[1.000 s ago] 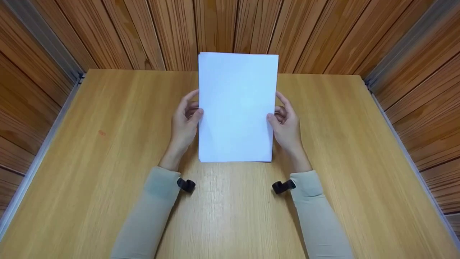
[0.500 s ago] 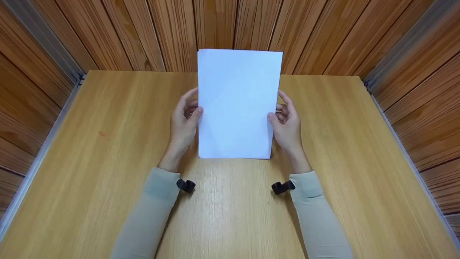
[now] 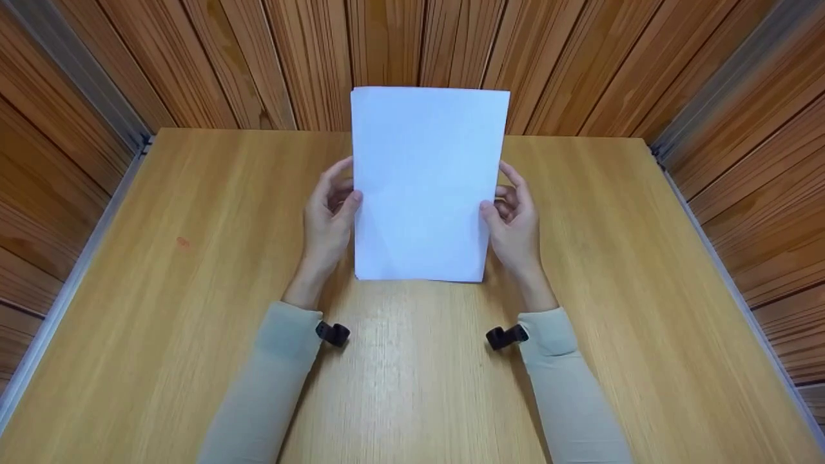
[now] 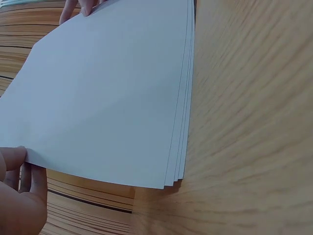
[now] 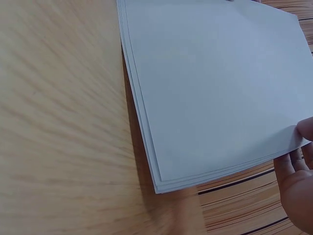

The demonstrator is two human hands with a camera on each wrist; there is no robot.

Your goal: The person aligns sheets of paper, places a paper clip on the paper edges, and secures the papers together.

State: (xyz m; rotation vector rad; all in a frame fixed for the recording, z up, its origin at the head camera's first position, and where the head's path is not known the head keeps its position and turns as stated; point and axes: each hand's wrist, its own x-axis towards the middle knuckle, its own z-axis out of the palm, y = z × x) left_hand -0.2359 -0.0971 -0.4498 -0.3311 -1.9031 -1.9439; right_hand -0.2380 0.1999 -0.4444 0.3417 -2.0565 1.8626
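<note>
A small stack of blank white paper sheets (image 3: 422, 187) is held up over the table, its top tilted toward the back. My left hand (image 3: 327, 222) pinches the left edge, thumb in front and fingers behind. On the opposite edge my right hand (image 3: 517, 225) grips the same way, at about the same height. In the left wrist view the lower edges of the paper (image 4: 107, 98) fan out slightly, showing several sheets. The right wrist view shows the offset layers of the stack (image 5: 215, 93) too. Fingertips behind the paper are hidden.
The wooden table (image 3: 193, 335) spreads beneath both arms, with a small reddish mark (image 3: 183, 242) at its left. Wood-plank walls (image 3: 387, 45) stand behind and on both sides. A small black camera (image 3: 334, 334) sits on the left cuff, another black camera (image 3: 506, 336) on the right.
The paper stack has risen slightly, and its top edge looks wider and farther up the view. Both hands keep their hold on the side edges, hardly moving.
</note>
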